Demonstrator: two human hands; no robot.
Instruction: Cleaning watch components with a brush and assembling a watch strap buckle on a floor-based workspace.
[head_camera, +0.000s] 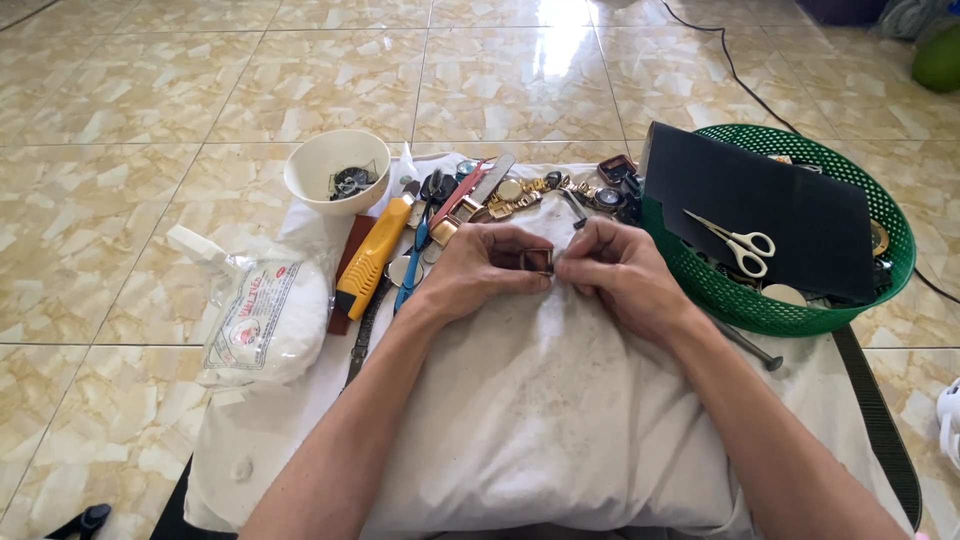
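My left hand (478, 270) and my right hand (618, 272) meet over a white cloth-covered cushion (540, 410). Between their fingertips they pinch a small square metal watch case (539, 261). Just beyond my hands lies a row of gold and dark wristwatches (560, 193). Left of my left hand lie a yellow utility knife (374, 253), blue-handled pliers (417, 252) and a red-handled tool (458, 203).
A white bowl (337, 170) with small dark parts stands at the back left. A white plastic bag (262, 318) lies on the tiled floor. At the right, a green basket (800, 300) holds a black sheet (770, 215) and white-handled scissors (738, 243). A black strap (880, 420) runs along the right.
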